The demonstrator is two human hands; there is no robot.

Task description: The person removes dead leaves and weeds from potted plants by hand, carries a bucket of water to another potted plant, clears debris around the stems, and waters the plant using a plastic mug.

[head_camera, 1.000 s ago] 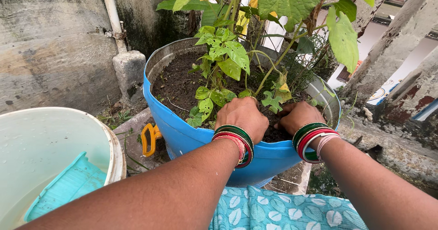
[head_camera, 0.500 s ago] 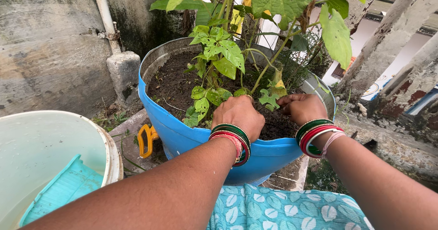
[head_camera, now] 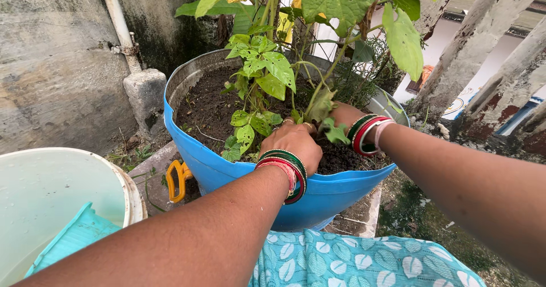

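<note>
A blue tub full of dark soil holds a leafy green plant with several thin stems. My left hand rests knuckles-up on the soil at the foot of the stems, fingers bent down among the low leaves. My right hand reaches in from the right to the stem base, and a drooping leaf hides most of it. Both wrists wear red and green bangles. I cannot see what either hand's fingers hold.
A white bucket with a teal plastic piece inside stands at the left. A yellow handle lies by the tub. Behind are a stained wall, a pipe and a concrete block; concrete posts stand at the right.
My right hand has moved up and left from the tub's near rim to the stem base, behind a leaf. My left hand has shifted slightly left and stays on the soil.
</note>
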